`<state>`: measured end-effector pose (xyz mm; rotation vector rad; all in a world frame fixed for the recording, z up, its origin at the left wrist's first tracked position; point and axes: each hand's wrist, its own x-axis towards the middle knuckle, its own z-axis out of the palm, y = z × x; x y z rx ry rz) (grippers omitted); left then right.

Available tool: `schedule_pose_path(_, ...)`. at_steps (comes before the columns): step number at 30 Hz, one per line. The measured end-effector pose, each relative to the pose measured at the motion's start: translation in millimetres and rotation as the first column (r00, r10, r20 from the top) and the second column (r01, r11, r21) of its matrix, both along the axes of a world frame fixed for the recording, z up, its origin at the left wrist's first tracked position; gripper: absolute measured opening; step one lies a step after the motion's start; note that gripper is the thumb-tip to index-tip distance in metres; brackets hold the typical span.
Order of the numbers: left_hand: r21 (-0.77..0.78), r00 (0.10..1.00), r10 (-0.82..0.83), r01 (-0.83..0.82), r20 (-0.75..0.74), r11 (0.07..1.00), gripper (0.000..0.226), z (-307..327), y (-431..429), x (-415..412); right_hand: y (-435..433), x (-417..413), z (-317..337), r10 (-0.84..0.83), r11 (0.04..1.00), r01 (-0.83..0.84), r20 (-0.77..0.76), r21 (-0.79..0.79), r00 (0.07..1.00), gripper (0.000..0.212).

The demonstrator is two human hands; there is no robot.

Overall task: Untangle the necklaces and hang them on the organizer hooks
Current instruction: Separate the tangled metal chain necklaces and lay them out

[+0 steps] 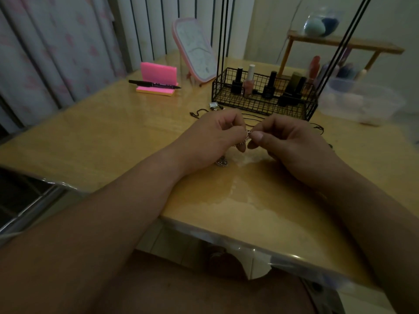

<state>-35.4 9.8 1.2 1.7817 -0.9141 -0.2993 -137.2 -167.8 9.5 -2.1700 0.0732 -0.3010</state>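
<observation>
Both hands meet over the middle of the table [108,123], pinching a small silvery knot of chain [248,133] between them: the left hand [210,139] closes its thumb and forefinger on one side, the right hand [292,141] nips the other side with its fingertips, the remaining fingers curled in. More of the silver chain [221,163] trails down under the left hand and lies bunched on the table. Dark cord necklaces [199,113] lie slack on the table just behind the hands, in front of the black wire organizer [263,91] that holds small bottles; its tall thin rods rise out of view, and no hooks can be seen. The chain is likely very light, limp and fine-linked, so it will slide and re-knot easily and could kink or snap if tugged. The safest hold seems to be right at the tangle with fingertips, teasing loops apart gently, and later by the clasp end to lift it. The cords look softer and more forgiving.
</observation>
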Motion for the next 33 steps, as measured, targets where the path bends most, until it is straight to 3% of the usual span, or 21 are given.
schedule_pose_path(7,-0.022,0.997,0.023,-0.025,-0.069,0.999,0.013,0.6,0.2,0.6,2.7,-1.7,2.4,0.012,1.0,-0.011,-0.037,0.021,0.999,0.012)
schedule_pose_path(10,-0.016,0.998,0.028,-0.028,-0.052,0.999,0.013,0.9,1.0,-0.4,4.7,-2.8,0.9,0.036,0.999,-0.037,-0.024,-0.031,0.999,0.027)
schedule_pose_path(18,-0.029,0.997,0.02,-0.022,-0.076,0.999,0.013,0.6,0.0,-0.4,0.1,-0.6,-5.7,0.007,0.984,0.009,0.086,-0.179,0.996,0.004)
schedule_pose_path(25,-0.03,0.997,0.004,-0.007,-0.079,1.0,0.016,-1.3,-0.3,1.6,1.5,-0.6,-5.1,-0.031,0.991,0.049,0.145,-0.121,0.989,0.013)
schedule_pose_path(28,-0.02,0.997,0.002,-0.003,-0.075,1.0,0.016,-1.1,-0.6,0.8,2.0,0.8,-3.2,-0.081,0.997,0.08,0.157,0.013,0.984,0.015)
schedule_pose_path(33,-0.013,0.997,0.006,-0.007,-0.074,1.0,0.017,-0.5,-1.1,0.4,2.3,2.4,1.1,-0.07,0.916,0.098,-0.084,0.39,0.994,0.027)
